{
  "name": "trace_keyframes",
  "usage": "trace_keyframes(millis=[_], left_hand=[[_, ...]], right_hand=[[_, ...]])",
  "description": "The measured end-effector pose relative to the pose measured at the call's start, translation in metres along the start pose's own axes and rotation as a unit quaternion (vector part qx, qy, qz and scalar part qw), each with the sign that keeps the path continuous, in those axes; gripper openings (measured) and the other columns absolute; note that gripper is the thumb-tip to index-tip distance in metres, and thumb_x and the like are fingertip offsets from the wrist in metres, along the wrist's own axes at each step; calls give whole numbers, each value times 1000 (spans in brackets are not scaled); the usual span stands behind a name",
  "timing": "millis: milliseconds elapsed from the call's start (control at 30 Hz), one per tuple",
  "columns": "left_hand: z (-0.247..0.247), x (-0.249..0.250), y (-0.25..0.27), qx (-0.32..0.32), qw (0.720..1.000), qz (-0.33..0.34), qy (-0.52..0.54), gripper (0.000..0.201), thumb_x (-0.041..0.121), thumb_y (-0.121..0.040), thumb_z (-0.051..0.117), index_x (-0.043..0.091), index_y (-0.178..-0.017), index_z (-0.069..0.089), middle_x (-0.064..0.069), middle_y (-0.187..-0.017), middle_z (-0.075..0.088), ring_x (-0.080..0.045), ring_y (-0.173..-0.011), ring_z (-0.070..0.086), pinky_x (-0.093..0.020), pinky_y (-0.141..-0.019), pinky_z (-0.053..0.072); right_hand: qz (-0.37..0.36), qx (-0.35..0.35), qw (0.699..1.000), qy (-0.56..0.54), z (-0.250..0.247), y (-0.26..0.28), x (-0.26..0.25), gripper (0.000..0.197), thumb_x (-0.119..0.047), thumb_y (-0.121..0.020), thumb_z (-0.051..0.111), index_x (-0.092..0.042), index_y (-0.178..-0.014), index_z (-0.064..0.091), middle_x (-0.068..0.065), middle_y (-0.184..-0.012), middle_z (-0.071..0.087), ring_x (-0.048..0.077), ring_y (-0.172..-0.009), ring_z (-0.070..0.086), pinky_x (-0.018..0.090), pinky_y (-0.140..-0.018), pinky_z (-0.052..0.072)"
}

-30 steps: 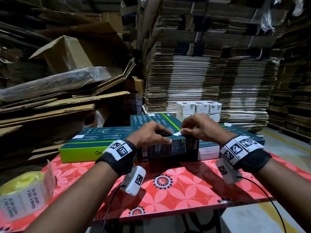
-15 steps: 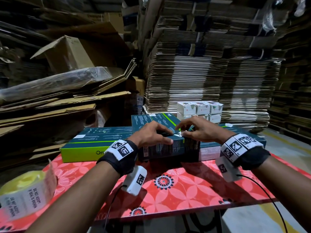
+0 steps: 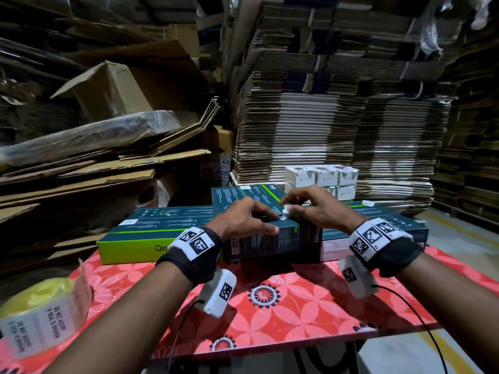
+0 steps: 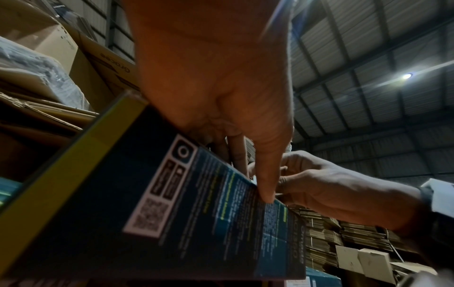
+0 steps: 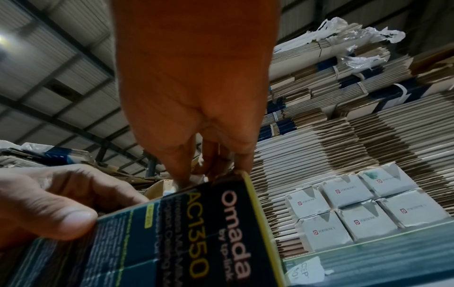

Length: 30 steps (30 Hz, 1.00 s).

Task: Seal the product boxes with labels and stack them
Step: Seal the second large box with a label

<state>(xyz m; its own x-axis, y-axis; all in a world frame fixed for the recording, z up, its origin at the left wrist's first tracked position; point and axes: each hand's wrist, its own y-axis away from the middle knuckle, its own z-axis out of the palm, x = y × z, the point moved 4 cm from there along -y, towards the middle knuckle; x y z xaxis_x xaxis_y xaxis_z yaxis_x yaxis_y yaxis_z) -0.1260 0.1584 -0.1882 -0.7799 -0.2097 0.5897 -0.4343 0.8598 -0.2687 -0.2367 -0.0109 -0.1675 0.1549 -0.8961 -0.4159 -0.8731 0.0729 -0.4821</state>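
Dark teal product box (image 3: 259,238) sits on a table (image 3: 297,306) covered in a red floral cloth, under both hands. Its near side panel carries a QR code and small print, and one end reads "omada AC1350". The left hand (image 3: 243,217) rests on the box's top near edge, fingers (image 3: 266,213) spread along the top and the thumb pressed flat against the near side panel just below them. The right hand (image 3: 313,209) is beside it to the right, its curled fingers pinching a small white label (image 3: 285,211) at the top edge of the box, right between the two hands' fingertips. Beyond the fingers, two more teal boxes (image 3: 162,225) of the same kind lie flat on the table, one with a lime-green side. Farther back stand small white cartons (image 3: 321,178), stacked two high. Near the left forearm, at the table's near left corner, lies a roll of seal labels (image 3: 40,317) with a yellow core. Tall piles of flattened cardboard (image 3: 324,125) fill the background.
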Motion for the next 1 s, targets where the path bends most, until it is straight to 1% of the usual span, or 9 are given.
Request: trace_keyframes(millis=[200,300,500,567,667,733,833,900,1000], left_hand=[[0,2,1,-3,1000,-1,-4,44,41,-75,86,30,-116,75,11,-115,74,-3,-109,66,-35,-105,50],[-1,3,3,4,1000,3,13,46,41,-76,86,26,-118,74,11,-114,74,-2,-106,67,-33,-104,51],[-6,8,5,99,983,-10,156,71,36,-77,86,20,-140,55,-3,-121,67,-12,-113,65,-31,-99,53],[-7,14,8,121,975,7,188,57,32,-81,84,19,-132,61,-3,-118,68,-11,-111,66,-29,-94,56],[-7,20,10,140,967,29,212,24,27,-86,80,9,-101,74,-9,-100,74,-11,-90,68,-26,-82,54],[-6,20,11,152,964,31,218,22,25,-88,78,4,-90,75,-13,-89,73,-13,-80,63,-28,-76,49],[-6,19,12,162,953,21,255,17,17,-88,77,0,-88,74,-17,-87,73,-17,-82,65,-35,-80,52],[-6,18,13,154,943,5,294,7,11,-89,75,5,-86,72,-11,-85,72,-18,-84,69,-40,-84,56],[-4,21,14,138,935,-1,327,6,7,-92,70,10,-87,68,-4,-83,72,-16,-80,71,-32,-76,57]], right_hand=[[28,88,994,-50,5,-3,4,13,-18,-97,65,-28,-102,71,-2,-93,73,11,-88,68,24,-74,51],[62,138,982,-109,-3,-5,7,11,-19,-96,67,-24,-104,72,0,-91,74,15,-82,70,25,-69,58],[59,118,956,-262,2,1,-9,16,-9,-95,69,-8,-111,70,17,-100,74,17,-87,70,25,-71,59],[46,114,944,-308,5,4,-16,17,-8,-95,69,-1,-110,68,24,-101,72,21,-86,71,30,-74,61],[38,121,933,-336,9,6,-24,15,-8,-95,68,2,-107,68,27,-100,71,23,-84,71,32,-76,61],[40,117,937,-327,11,6,-28,14,-12,-96,69,-3,-106,70,21,-98,74,20,-85,72,30,-75,60],[42,127,941,-310,12,7,-28,6,-13,-96,69,-15,-101,72,6,-91,77,12,-85,70,25,-72,56],[44,142,941,-302,11,9,-27,10,-13,-96,68,-22,-98,73,-1,-88,75,8,-84,68,24,-72,54],[49,134,932,-332,13,12,-31,11,-14,-99,64,-18,-103,73,7,-93,77,12,-85,71,24,-70,55]])
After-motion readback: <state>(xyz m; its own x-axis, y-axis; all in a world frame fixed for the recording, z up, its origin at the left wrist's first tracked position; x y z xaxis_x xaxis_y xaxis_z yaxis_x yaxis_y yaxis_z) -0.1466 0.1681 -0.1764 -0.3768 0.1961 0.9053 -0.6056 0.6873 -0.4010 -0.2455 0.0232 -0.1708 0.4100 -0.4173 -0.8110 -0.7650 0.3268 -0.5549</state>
